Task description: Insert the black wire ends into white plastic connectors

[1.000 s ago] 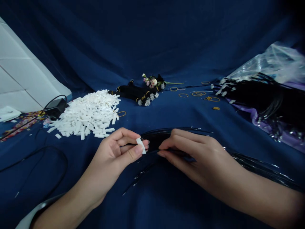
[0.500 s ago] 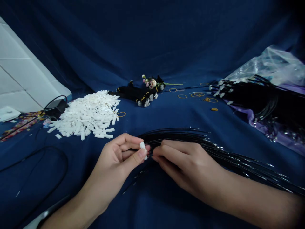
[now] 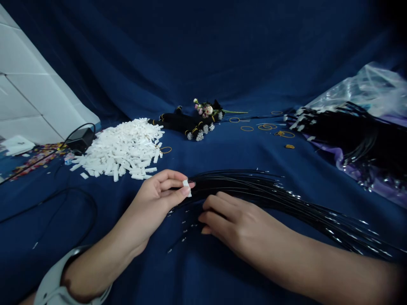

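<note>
My left hand (image 3: 162,190) is closed in a pinch on a small white plastic connector housing (image 3: 187,189), held between thumb and fingers. Beneath and beyond it lies a bundle of thin black wires (image 3: 241,182) with shiny metal terminals at their ends, running off to the right. My right hand (image 3: 225,214) is loosely curled just in front of the bundle, its thumb and fingertips a little apart; I see nothing between them. A few loose wire ends (image 3: 184,231) with metal tips lie just left of those fingertips.
A pile of white connector housings (image 3: 122,148) sits at left beside a black adapter (image 3: 81,140). Tied black bundles (image 3: 181,120), artificial flowers (image 3: 206,110) and rubber bands (image 3: 267,126) are farther back. At right, more black wires (image 3: 352,131) lie by a clear plastic bag (image 3: 369,89).
My right hand has moved down and away from the connector housing, its fingers loosening. The left hand, still pinching the housing, has shifted slightly up and left. The camera view has shifted a little.
</note>
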The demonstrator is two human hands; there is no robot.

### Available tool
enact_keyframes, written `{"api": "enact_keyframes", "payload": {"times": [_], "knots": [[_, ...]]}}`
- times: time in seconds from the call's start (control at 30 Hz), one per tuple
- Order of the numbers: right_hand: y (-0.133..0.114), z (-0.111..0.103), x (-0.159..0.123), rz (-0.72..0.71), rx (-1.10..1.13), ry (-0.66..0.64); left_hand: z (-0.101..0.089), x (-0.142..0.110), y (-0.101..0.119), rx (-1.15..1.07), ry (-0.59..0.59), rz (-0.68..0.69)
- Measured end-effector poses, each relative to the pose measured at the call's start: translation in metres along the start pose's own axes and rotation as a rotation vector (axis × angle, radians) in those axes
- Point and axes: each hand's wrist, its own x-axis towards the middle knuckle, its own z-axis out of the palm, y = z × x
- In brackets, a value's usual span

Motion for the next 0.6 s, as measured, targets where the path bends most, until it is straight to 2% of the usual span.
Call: {"api": "enact_keyframes", "payload": {"times": [0.07, 0.17, 0.43, 0.6], "knots": [[0.003, 0.008, 0.000, 0.045, 0.079, -0.033, 0.000, 0.000, 0.000, 0.002, -0.013, -0.010], [0.006, 0.012, 0.000, 0.070, 0.121, 0.002, 0.000, -0.002, 0.001, -0.022, -0.024, -0.025], [0.009, 0.000, -0.001, 0.202, 0.224, 0.098, -0.003, -0.001, 0.004, -0.075, -0.080, -0.114], [0.011, -0.001, -0.001, 0.242, 0.218, 0.113, -0.002, 0.001, 0.007, -0.061, -0.028, -0.119]]}}
